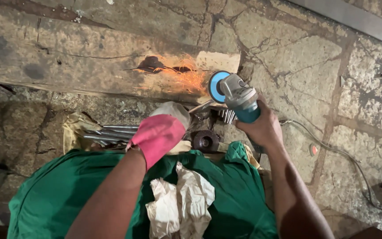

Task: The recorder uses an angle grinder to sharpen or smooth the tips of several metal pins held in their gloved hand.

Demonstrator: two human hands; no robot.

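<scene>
Kneeling over green cloth (pixel 67 194); right hand (pixel 264 128) gripping grinder (pixel 239 99), left hand (pixel 160 132), in pink wrap, fingers closed on metal piece (pixel 202 106), sparks (pixel 177 75) flying left.

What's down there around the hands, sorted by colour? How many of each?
Pink: 1, the cloth wrapping the left hand
Blue: 1, the angle grinder in the right hand
Green: 1, the green cloth
White: 1, the crumpled rag
Dark: 1, the spare grinding wheel
Total: 5
</scene>
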